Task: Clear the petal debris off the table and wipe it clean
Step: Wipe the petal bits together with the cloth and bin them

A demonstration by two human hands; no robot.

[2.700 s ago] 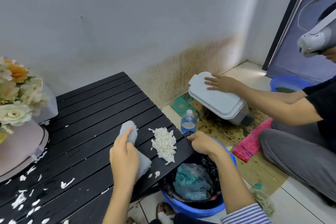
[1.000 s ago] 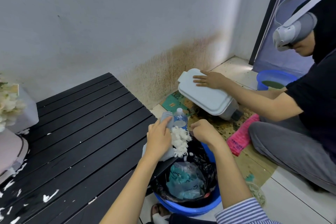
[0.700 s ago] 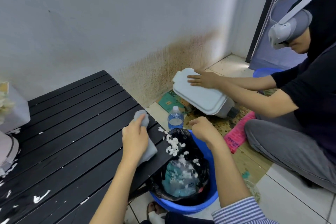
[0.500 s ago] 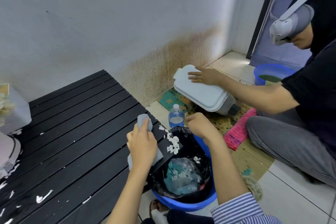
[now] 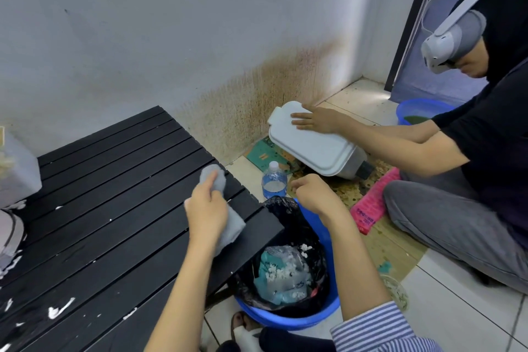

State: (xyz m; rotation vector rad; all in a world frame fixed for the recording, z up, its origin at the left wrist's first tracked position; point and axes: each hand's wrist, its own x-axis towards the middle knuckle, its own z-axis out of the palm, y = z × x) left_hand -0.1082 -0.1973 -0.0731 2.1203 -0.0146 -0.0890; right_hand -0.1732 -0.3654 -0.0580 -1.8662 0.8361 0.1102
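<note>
On the black slatted tabletop, beside the blue plastic bin, the left hand grips a grey cloth; the right hand, fingers curled, pinches the bin's black liner.

- Left hand reaches forward on a bare forearm, palm down, fingers curled and gripping.
- Right hand, to its right, forms a loose fist, wrist bent, striped sleeve at the elbow.

the left hand and forearm are bare, no sleeve in view. the right hand has a bare forearm too, ending near the elbow in a blue-and-white striped sleeve.
</note>
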